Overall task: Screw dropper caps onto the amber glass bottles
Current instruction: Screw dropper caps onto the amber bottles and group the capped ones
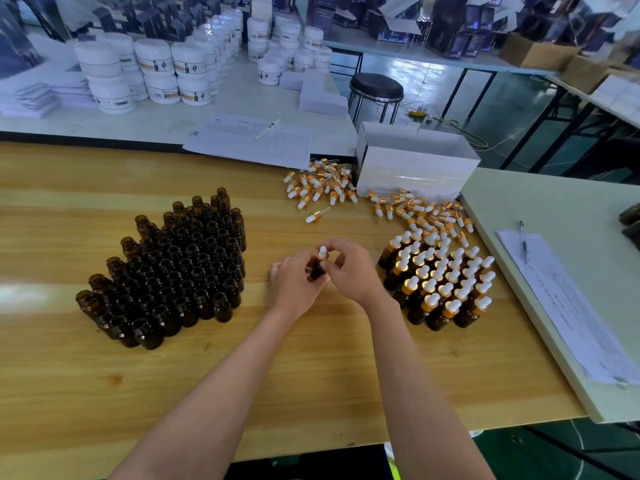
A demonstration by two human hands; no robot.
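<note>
Bottle [317, 270], amber, gripped upright in left hand [294, 287], fingers curled round body. Right hand [353, 268] pinches dropper cap [323, 252] seated on bottle neck. Uncapped bottles [173, 268] clustered left of left hand. Capped bottles [440, 282] just right of right hand. Loose caps [346, 188] beyond both hands, near white box [415, 168].
</note>
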